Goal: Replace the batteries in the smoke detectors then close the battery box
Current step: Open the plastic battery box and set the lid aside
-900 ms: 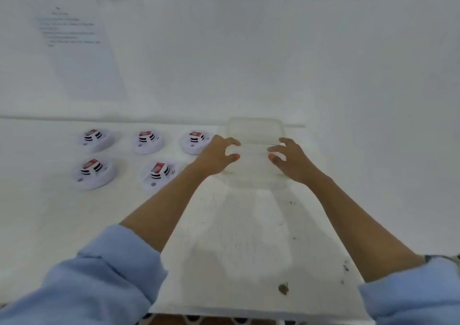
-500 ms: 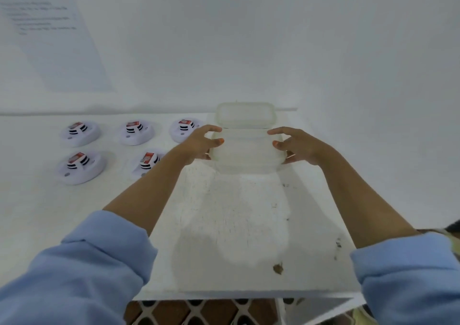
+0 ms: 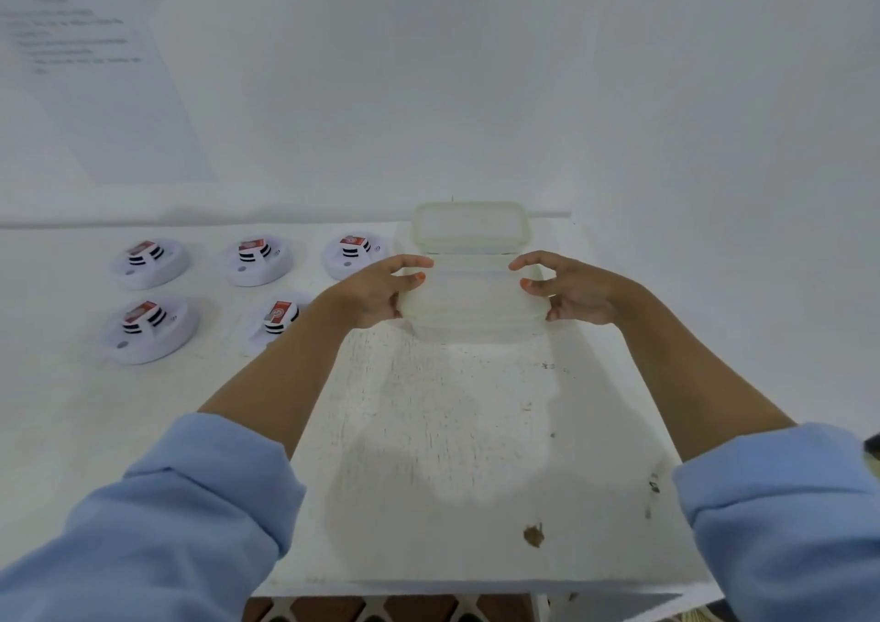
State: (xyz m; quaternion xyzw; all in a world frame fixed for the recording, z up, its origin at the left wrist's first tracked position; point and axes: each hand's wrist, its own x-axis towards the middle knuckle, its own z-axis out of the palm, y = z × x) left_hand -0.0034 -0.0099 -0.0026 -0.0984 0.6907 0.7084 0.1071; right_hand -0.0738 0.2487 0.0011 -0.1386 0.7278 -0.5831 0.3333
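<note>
All 5 smoke detectors (image 3: pixel 257 262) show batts (image 3: pixel 141 313) fitted, so prob. only the battery box (image 3: pixel 471 309) remains: lid (image 3: pixel 469 228) up, left hand (image 3: pixel 378 290) & right hand (image 3: pixel 578 293) clasping its sides.

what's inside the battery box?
Battery box looks pale and blank through its cloudy plastic, lid raised behind; no batteries show. Left hand and right hand cover its sides, hiding those corners.

- The left hand (image 3: pixel 376 293), 0.9 s ago spread over the battery box (image 3: pixel 471 307) at frame centre, now grips its left side.
- The right hand (image 3: pixel 576 295), then hovering above, now grips its right side.
</note>
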